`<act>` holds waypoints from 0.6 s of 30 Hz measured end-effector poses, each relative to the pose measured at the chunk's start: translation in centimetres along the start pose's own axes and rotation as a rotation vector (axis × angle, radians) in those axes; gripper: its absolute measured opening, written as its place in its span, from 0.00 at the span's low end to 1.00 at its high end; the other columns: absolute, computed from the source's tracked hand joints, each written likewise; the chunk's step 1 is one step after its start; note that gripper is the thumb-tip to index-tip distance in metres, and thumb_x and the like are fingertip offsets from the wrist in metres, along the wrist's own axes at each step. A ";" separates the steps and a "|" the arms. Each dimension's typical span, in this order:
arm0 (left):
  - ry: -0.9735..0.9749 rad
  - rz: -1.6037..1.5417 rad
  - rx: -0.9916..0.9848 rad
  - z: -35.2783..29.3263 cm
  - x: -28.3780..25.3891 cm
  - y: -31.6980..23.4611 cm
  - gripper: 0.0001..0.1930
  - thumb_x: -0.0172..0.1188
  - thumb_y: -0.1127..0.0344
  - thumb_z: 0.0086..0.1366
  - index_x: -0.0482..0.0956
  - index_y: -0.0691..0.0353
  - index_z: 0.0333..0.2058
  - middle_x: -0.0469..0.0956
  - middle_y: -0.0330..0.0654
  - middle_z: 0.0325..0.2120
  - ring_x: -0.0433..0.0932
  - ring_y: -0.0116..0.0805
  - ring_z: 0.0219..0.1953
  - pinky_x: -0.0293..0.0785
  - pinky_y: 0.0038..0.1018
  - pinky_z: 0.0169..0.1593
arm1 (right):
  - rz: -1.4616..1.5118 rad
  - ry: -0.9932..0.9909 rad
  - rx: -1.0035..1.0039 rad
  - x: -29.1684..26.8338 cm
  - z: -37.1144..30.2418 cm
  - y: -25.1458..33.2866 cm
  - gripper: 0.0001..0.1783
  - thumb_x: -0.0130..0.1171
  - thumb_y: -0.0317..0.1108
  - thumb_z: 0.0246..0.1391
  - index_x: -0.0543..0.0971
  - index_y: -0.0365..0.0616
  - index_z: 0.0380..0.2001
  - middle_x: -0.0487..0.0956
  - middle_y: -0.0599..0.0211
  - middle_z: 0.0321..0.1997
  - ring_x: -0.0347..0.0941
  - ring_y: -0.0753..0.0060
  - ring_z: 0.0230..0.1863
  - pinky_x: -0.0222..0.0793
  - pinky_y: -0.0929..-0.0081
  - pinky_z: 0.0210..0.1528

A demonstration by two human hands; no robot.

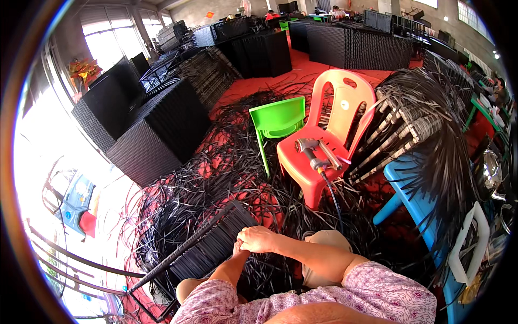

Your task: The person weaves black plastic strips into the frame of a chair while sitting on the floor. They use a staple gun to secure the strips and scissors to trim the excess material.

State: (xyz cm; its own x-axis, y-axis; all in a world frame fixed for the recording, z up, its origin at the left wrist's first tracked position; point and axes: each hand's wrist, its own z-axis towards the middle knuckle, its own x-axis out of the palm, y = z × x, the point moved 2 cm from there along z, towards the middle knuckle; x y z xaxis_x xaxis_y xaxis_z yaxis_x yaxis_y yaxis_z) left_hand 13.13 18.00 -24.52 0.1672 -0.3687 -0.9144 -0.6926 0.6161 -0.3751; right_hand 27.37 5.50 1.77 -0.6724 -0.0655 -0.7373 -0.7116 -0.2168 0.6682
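A black woven panel with a dark frame (pixel 202 249) leans in front of me, toward my left side. At its right edge my two hands meet. My right hand (pixel 257 239) is closed, its fingers curled down at the frame's corner. Just below it, my left hand (pixel 239 250) is partly covered by the right one, and its fingers are mostly hidden. Whatever lies between the fingers is too small to make out. Loose black plastic strips (pixel 183 202) surround the panel.
A red plastic chair (pixel 310 136) ahead holds a staple gun (pixel 313 154) with a hose (pixel 335 200). Beside it stands a green chair (pixel 278 116). Stacked black woven panels (pixel 156 129) rise at left. At right are a strip-covered bundle (pixel 404 127) and a blue stool (pixel 413 194).
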 end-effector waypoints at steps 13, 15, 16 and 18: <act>0.018 -0.032 -0.015 -1.0 1.2 -0.9 0.20 0.60 0.53 0.58 0.80 0.50 0.49 0.81 0.46 0.46 0.80 0.47 0.50 0.76 0.44 0.50 | 0.117 0.009 0.037 -0.8 0.9 0.0 0.19 0.63 0.42 0.49 0.82 0.36 0.37 0.83 0.47 0.35 0.81 0.47 0.42 0.76 0.56 0.48; 0.011 -0.039 -0.006 -0.8 0.8 -1.3 0.20 0.60 0.53 0.58 0.81 0.50 0.49 0.81 0.46 0.45 0.80 0.47 0.50 0.76 0.44 0.50 | 0.136 -0.019 0.043 -0.5 1.4 -0.4 0.20 0.62 0.42 0.49 0.83 0.36 0.39 0.83 0.46 0.36 0.81 0.47 0.42 0.75 0.56 0.48; 0.010 -0.043 -0.005 -0.8 0.7 -1.2 0.20 0.60 0.53 0.58 0.81 0.49 0.49 0.81 0.46 0.45 0.80 0.47 0.50 0.76 0.44 0.50 | 0.133 -0.029 0.034 -0.5 1.7 -0.4 0.20 0.62 0.42 0.49 0.83 0.36 0.39 0.83 0.46 0.36 0.81 0.46 0.42 0.75 0.56 0.49; 0.009 -0.051 0.001 -0.6 0.4 -1.1 0.20 0.60 0.52 0.58 0.81 0.49 0.48 0.81 0.45 0.45 0.80 0.47 0.50 0.76 0.44 0.50 | 0.121 -0.008 0.032 -0.3 2.2 -0.6 0.22 0.62 0.42 0.49 0.82 0.36 0.43 0.83 0.45 0.40 0.80 0.46 0.46 0.74 0.56 0.51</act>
State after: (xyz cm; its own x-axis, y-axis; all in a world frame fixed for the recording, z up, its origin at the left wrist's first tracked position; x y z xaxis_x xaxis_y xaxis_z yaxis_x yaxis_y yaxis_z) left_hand 13.53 16.75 -24.36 0.1962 -0.4057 -0.8927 -0.6830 0.5967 -0.4213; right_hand 27.58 7.83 1.80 -0.7552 -0.0816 -0.6504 -0.6313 -0.1766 0.7552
